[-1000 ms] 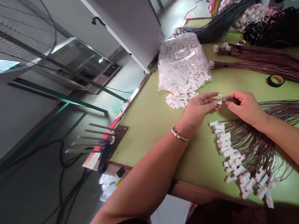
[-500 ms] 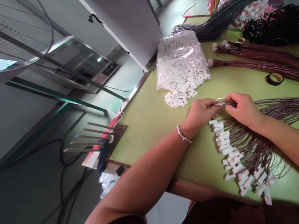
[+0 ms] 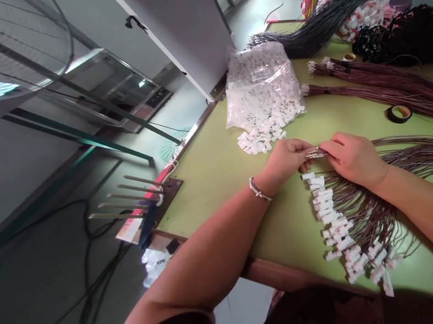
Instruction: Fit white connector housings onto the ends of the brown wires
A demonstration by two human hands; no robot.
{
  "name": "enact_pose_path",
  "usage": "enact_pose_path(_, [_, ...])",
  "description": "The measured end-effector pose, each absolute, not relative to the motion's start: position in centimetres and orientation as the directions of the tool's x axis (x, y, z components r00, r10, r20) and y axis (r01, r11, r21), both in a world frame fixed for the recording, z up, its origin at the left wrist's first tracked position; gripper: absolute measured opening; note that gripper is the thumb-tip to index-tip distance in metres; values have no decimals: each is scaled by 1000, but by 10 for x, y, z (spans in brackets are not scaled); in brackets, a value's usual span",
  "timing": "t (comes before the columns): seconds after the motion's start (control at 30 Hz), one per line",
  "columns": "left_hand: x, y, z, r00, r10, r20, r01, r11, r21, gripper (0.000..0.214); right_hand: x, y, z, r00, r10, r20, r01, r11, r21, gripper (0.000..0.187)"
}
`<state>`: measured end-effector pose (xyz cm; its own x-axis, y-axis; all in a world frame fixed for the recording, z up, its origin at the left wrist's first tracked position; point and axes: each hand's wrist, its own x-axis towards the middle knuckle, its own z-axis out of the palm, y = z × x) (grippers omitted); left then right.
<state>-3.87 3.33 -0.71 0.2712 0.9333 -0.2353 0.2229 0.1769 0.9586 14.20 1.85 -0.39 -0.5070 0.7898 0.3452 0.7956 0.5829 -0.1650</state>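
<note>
My left hand [image 3: 288,159], with a bracelet at the wrist, pinches around the tips of a small bunch of thin brown wires. Bare metal terminals [image 3: 315,153] on these wires show between my two hands. My right hand [image 3: 355,157] is closed around the same bunch just behind the tips, thumb and index finger close to my left fingertips. Below both hands lies a fan of brown wires [image 3: 370,213], their ends fitted with white connectors [image 3: 326,204] in a slanting row. Some of the wires pass under my right wrist.
A clear plastic bag [image 3: 257,74] spills loose white connectors [image 3: 261,140] on the green table [image 3: 212,185]. To the right are black tape [image 3: 399,113], brown wire bundles [image 3: 388,92], black wires [image 3: 314,27] and a black pile [image 3: 408,36]. A rack of metal prongs [image 3: 138,195] sits at the left edge.
My right hand has rolled over the bunch, its back now turned more upward. My left fingers have shifted slightly left, and the terminals lie a little lower between the hands.
</note>
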Motion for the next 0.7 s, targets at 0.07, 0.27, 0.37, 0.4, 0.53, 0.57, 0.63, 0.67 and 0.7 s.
enact_pose_path(0.07, [-40, 34, -5, 292, 925, -244, 218, 184, 959, 15, 142, 18, -3, -544, 758, 361, 794, 604, -71, 22])
enact_pose_path(0.27, [-40, 34, -9, 301, 926, -229, 182, 180, 967, 7, 141, 25, -12, -485, 750, 450, 772, 609, -182, 14])
enact_pose_path(0.37, [-38, 33, -14, 272, 942, -196, 166, 155, 974, 8, 141, 27, -14, -417, 803, 426, 751, 568, -337, 10])
enact_pose_path(0.4, [-37, 32, -16, 260, 948, -182, 169, 141, 975, 7, 141, 27, -14, -384, 827, 410, 740, 542, -399, 9])
enact_pose_path(0.53, [-35, 30, -18, 213, 967, -142, 219, 94, 971, 7, 141, 27, -15, -273, 903, 332, 676, 426, -601, 7])
enact_pose_path(0.57, [-34, 30, -17, 205, 969, -135, 230, 86, 969, 7, 140, 27, -15, -259, 913, 316, 665, 406, -627, 7])
enact_pose_path(0.63, [-33, 29, -16, 203, 971, -124, 249, 71, 966, 7, 139, 27, -15, -249, 924, 292, 658, 382, -649, 7])
enact_pose_path(0.67, [-32, 28, -15, 207, 971, -117, 257, 61, 964, 7, 138, 27, -15, -247, 927, 282, 659, 375, -652, 7])
enact_pose_path(0.7, [-32, 28, -15, 210, 972, -108, 265, 50, 963, 8, 137, 27, -15, -247, 930, 273, 661, 367, -654, 6])
